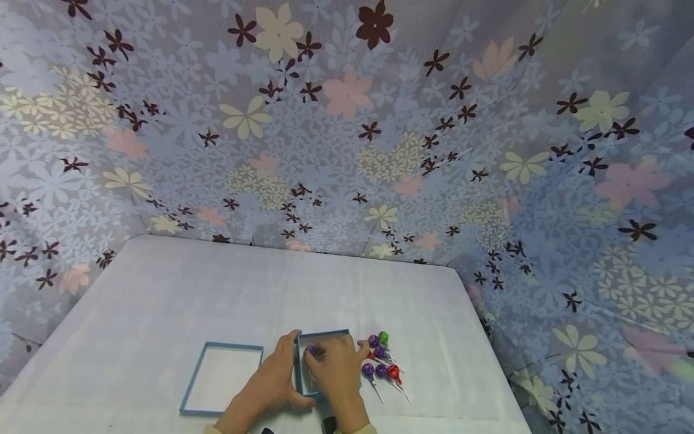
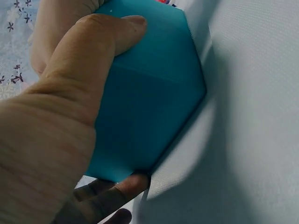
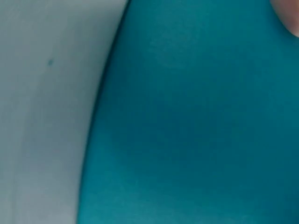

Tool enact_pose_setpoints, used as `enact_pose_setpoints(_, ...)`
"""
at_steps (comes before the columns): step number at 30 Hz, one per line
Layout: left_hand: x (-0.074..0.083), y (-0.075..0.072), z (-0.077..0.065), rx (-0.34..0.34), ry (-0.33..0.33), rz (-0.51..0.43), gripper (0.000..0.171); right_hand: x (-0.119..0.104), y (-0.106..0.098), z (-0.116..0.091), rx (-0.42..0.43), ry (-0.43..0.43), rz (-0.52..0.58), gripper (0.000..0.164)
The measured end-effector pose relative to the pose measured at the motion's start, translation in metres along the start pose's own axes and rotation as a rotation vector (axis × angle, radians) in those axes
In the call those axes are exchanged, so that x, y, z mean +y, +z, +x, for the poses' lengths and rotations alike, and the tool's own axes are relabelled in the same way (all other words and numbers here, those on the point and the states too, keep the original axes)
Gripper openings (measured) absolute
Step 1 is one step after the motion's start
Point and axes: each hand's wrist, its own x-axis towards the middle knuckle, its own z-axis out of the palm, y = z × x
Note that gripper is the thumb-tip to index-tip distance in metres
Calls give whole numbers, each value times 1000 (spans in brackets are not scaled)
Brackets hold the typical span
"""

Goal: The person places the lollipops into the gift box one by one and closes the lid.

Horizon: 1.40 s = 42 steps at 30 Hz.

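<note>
A blue box (image 1: 324, 333) with a pale inside stands on the table. My left hand (image 1: 273, 377) grips its left side. In the left wrist view, the thumb presses one blue outer wall (image 2: 145, 93) and the fingers reach round a lower edge. Over the box's inside, my right hand (image 1: 338, 367) has its fingers bent down, pinching a purple-wrapped lollipop (image 1: 311, 349) whose stick is hidden. The right wrist view is filled mostly by the box's blue wall (image 3: 187, 116), with one fingertip (image 3: 288, 14) at the top corner.
Several lollipops, purple, red (image 1: 394, 372) and green (image 1: 384, 338), lie right of the box with white sticks toward the lower right. A shallow blue-rimmed lid (image 1: 225, 377) lies to the left. Behind the white table (image 1: 244, 289) hangs flowered cloth (image 1: 347, 150).
</note>
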Motion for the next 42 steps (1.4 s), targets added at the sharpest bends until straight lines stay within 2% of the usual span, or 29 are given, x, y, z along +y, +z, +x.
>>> enact_pose_setpoints(8, -3, 2, 2, -11, 17, 3, 135, 0, 0, -1, -26, 1, -9, 16)
enact_pose_setpoints(13, -3, -1, 2, -10, 23, 2, 134, -1, 0, 1, -113, 21, -20, 17)
enact_pose_setpoints(19, 0, -2, 3, -50, 42, -43, 131, 3, 0, 2, -192, 51, -66, 17)
enact_pose_setpoints(26, 1, -4, 2, -35, 16, -43, 124, 3, 2, 3, -187, 29, -63, 19)
enact_pose_setpoints(42, 1, -1, 2, -30, -9, -49, 126, 0, 0, 1, -153, 33, -84, 20)
